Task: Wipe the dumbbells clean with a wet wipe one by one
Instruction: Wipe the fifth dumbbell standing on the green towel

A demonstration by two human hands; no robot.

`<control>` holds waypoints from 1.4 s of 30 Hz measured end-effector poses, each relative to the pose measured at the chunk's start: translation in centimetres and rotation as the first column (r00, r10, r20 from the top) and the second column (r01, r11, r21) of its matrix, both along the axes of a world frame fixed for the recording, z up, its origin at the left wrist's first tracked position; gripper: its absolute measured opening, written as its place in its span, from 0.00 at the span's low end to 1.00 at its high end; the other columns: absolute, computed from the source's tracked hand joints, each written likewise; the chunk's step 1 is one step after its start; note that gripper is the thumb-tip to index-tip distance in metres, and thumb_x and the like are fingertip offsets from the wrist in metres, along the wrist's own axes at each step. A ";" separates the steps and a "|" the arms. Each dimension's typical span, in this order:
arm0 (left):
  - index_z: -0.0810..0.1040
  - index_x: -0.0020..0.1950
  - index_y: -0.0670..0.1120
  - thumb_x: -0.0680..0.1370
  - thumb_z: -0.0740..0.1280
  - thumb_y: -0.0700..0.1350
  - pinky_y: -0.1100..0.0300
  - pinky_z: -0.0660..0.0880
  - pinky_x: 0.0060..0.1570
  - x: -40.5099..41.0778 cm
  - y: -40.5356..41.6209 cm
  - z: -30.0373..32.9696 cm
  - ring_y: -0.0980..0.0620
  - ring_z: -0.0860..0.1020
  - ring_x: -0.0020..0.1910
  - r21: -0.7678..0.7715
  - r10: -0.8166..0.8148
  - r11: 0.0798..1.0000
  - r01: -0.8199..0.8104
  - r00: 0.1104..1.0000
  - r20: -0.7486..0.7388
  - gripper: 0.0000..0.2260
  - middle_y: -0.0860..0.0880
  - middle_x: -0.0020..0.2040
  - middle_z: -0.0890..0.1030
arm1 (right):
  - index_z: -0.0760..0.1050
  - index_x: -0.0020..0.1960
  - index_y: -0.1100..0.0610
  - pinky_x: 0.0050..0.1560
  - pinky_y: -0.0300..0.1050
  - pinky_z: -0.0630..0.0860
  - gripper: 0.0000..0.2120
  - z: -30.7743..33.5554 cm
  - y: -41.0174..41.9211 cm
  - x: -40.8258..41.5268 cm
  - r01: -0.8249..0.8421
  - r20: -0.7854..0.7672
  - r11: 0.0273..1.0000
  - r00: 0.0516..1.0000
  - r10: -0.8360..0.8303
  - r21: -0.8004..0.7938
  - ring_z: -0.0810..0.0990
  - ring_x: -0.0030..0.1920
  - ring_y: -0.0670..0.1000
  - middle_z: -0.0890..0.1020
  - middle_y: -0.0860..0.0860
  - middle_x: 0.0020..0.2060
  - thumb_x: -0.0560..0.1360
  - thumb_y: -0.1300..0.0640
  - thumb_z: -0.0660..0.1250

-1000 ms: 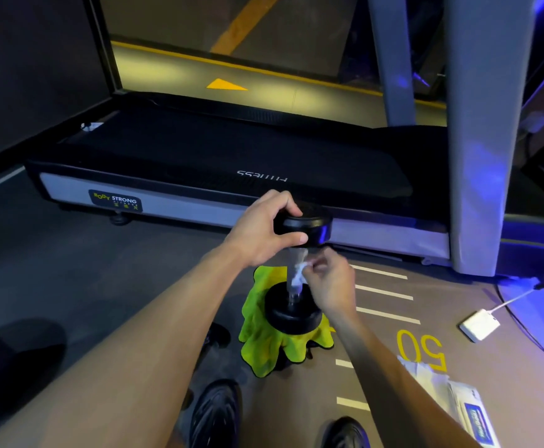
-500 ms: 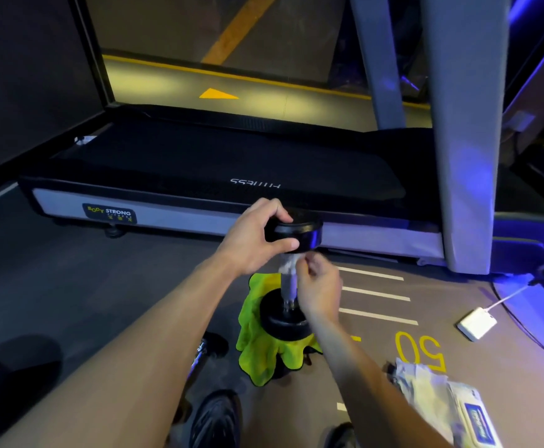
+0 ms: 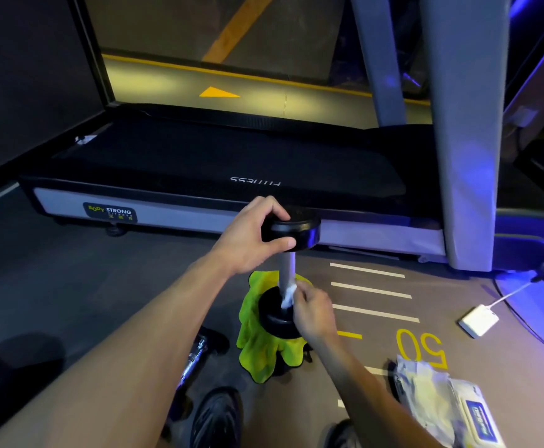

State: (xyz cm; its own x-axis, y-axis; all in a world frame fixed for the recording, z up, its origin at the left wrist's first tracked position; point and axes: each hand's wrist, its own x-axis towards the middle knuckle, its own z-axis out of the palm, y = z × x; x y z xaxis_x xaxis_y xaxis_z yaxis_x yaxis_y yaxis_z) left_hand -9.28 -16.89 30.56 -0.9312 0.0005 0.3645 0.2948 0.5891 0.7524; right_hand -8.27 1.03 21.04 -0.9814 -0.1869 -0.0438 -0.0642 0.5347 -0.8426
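Observation:
A black dumbbell (image 3: 299, 232) with a silver handle stands upright on a yellow-green cloth (image 3: 264, 354) on the floor. My left hand (image 3: 251, 237) grips its top weight from the left side. My right hand (image 3: 312, 313) pinches a white wet wipe (image 3: 289, 294) against the lower end of the handle, just above the bottom weight. Part of a second dumbbell (image 3: 196, 354) with a chrome handle lies on the floor under my left forearm.
A treadmill (image 3: 218, 176) runs across the floor right behind the dumbbell, with its grey upright (image 3: 464, 156) at the right. A wet wipe pack (image 3: 471, 415) and crumpled wrappers lie at lower right. A white adapter (image 3: 479, 320) with its cable lies further right. My shoes show at the bottom edge.
My right hand has slid the wipe down the handle from just under the top weight to just above the bottom weight. My left hand keeps its grip on the top weight.

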 end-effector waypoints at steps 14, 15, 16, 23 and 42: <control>0.82 0.60 0.51 0.69 0.78 0.56 0.60 0.72 0.65 0.2 0.3 0.2 0.56 0.76 0.57 -0.087 0.021 0.996 -0.023 0.999 -0.028 0.21 0.56 0.56 0.74 | 0.78 0.63 0.50 0.65 0.54 0.73 0.18 -0.8 0.9 -1.1 -0.186 0.088 0.969 0.981 0.173 0.163 0.79 0.62 0.56 0.84 0.52 0.58 0.80 0.50 0.55; 0.82 0.60 0.51 0.69 0.77 0.57 0.62 0.72 0.64 0.2 0.2 0.2 0.57 0.76 0.57 -0.089 0.018 0.996 -0.020 0.999 -0.030 0.22 0.55 0.56 0.74 | 0.78 0.64 0.50 0.66 0.57 0.72 0.20 -1.1 1.1 -0.9 -0.197 0.071 0.957 0.980 0.186 0.212 0.78 0.63 0.57 0.84 0.52 0.58 0.79 0.47 0.53; 0.83 0.60 0.50 0.68 0.77 0.58 0.64 0.71 0.63 0.2 0.2 0.3 0.57 0.76 0.57 -0.093 0.015 0.996 -0.018 0.999 -0.032 0.23 0.54 0.56 0.74 | 0.78 0.63 0.49 0.66 0.57 0.72 0.21 -1.1 1.2 -0.7 -0.194 0.068 0.956 0.981 0.183 0.218 0.78 0.63 0.57 0.84 0.52 0.58 0.78 0.47 0.53; 0.82 0.60 0.48 0.68 0.77 0.59 0.70 0.68 0.62 0.0 0.2 0.2 0.56 0.75 0.58 -0.110 -0.002 0.994 0.000 1.000 -0.023 0.25 0.51 0.57 0.75 | 0.84 0.52 0.43 0.60 0.48 0.78 0.14 2.1 -0.7 -2.1 -0.043 0.139 0.962 0.987 0.083 -0.271 0.84 0.53 0.47 0.88 0.45 0.48 0.71 0.48 0.64; 0.82 0.59 0.46 0.68 0.77 0.50 0.73 0.67 0.61 0.1 0.6 0.6 0.59 0.75 0.57 -0.041 -0.048 0.998 0.049 0.999 0.018 0.21 0.49 0.59 0.75 | 0.80 0.43 0.64 0.33 0.44 0.68 0.13 2.3 -0.9 -0.7 0.022 0.206 0.907 0.976 0.072 -0.421 0.72 0.31 0.55 0.79 0.68 0.32 0.69 0.70 0.57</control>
